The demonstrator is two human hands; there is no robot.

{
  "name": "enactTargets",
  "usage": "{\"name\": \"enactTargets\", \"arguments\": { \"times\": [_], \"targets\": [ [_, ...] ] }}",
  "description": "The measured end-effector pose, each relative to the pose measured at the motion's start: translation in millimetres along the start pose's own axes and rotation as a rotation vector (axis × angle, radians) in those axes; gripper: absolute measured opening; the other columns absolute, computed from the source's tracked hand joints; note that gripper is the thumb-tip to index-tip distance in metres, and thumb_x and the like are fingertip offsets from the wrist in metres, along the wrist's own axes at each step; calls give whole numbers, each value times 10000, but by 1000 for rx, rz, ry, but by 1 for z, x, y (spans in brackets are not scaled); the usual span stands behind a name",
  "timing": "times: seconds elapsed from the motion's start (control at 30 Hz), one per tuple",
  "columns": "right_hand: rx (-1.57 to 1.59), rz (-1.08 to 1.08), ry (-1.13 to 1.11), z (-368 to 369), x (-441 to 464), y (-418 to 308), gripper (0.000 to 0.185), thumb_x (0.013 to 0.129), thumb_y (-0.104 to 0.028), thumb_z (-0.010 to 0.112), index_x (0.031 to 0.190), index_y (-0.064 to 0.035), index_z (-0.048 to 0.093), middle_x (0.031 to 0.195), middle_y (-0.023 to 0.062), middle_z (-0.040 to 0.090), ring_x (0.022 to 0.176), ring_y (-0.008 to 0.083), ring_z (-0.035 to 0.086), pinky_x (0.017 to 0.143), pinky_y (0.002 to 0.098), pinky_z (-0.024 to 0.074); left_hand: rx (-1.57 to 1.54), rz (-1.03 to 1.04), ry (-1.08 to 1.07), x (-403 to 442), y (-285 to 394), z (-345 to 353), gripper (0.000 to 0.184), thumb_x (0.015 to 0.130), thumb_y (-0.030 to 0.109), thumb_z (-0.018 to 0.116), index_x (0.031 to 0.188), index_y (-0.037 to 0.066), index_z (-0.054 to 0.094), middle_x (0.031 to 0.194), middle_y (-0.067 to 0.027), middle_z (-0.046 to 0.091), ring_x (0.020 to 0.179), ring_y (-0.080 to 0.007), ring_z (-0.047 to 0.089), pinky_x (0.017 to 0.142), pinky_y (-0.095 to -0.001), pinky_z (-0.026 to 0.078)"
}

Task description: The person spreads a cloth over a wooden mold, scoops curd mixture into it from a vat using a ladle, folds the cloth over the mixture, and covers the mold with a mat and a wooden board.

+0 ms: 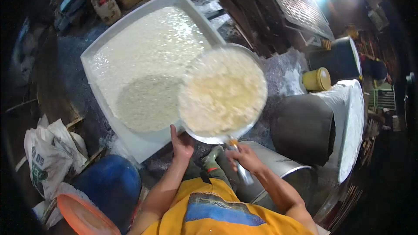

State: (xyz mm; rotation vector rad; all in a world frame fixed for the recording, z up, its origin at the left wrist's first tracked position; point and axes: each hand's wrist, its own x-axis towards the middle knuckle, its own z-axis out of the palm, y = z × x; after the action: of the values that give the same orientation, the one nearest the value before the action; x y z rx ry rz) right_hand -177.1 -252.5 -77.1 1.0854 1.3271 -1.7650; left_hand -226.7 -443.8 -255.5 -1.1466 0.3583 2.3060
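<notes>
A large round metal pan (209,139) with a handle is full of lumpy white curds (222,89) in yellowish liquid. Wrapped round its silvery handle is my right hand (246,159), close to my body. My left hand (182,146) supports the pan's lower left rim, thumb pointing up and the other fingers hidden beneath it. The pan overlaps the right side of a big white square tub (150,150), which holds a milky white mass (156,39) with a shiny surface. A darker shadowed patch lies on that mass beside the pan.
Along my right side are metal drums (302,124), a yellow bucket (316,79) and a dark barrel (337,58). At my left stand a blue barrel (109,187), an orange-rimmed container (72,217) and a white sack (52,154). The dark floor (283,67) looks wet.
</notes>
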Motion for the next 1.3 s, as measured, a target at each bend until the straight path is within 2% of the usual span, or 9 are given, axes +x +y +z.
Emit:
{"name": "enactTargets", "arguments": {
  "times": [0.1,0.2,0.3,0.47,0.63,0.8,0.97,1.17,1.3],
  "targets": [
    [-48,-24,-194,45,79,-38,166,834,-158,584,730,-36,543,593,42,541,486,125,518,481,269,434,-196,151,140,32,-12,-41,384,944,381,458,1183,91,533,1039,-56,608,985,-212,596,867,-378,494],
    [-214,-86,-214,82,153,-43,185,822,-169,591,717,-17,578,616,50,568,501,130,533,500,263,439,-30,104,-545,42,-17,-72,243,933,240,499,1118,87,531,1033,-7,586,998,-127,553,938,-299,418],
    [-148,92,-266,115,185,-64,215,824,-180,598,731,14,591,639,60,589,518,137,555,523,253,448,350,264,69,7,1,-17,316,913,196,537,1214,106,508,1168,-6,555,1052,-115,526,930,-286,410],
    [85,107,23,133,195,-79,120,856,-85,545,787,11,561,601,68,541,485,166,529,452,314,458,-28,75,261,13,-3,-55,381,898,179,554,1268,111,495,1287,4,505,1156,-113,453,1000,-288,327],
    [-161,-597,649,64,187,-124,229,836,-72,563,986,81,480,734,99,568,528,161,541,453,308,442,-114,159,315,18,0,-8,207,846,178,625,997,73,531,998,-42,529,967,-194,505,940,-365,370],
    [-12,-1047,912,-46,57,-158,218,870,-92,616,1018,-28,471,749,55,529,561,115,521,479,275,444,-29,156,317,34,0,11,484,836,322,638,1224,110,441,1210,-88,438,1165,-255,423,1078,-442,251],
    [666,-1170,897,-223,-152,-40,219,869,-157,647,1000,-69,496,725,38,491,585,139,508,520,284,439,263,185,178,16,-107,44,702,799,461,659,1301,65,370,1263,-71,432,1062,-209,458,1082,-419,250],
    [1080,-917,1091,-393,-283,269,162,889,-197,601,870,-92,479,634,-22,462,505,69,448,472,228,401,919,-100,-41,-12,-323,45,968,812,448,640,1430,4,42,1464,-245,88,1339,-338,277,1080,-430,282],
    [1620,-1026,1020,-475,-268,462,186,868,-110,569,718,-111,459,561,-17,453,457,70,423,435,238,391,1399,-317,-384,-80,-500,16,745,884,373,570,1412,2,197,1454,-198,181,1306,-325,330,1050,-437,332]
  ]
}}
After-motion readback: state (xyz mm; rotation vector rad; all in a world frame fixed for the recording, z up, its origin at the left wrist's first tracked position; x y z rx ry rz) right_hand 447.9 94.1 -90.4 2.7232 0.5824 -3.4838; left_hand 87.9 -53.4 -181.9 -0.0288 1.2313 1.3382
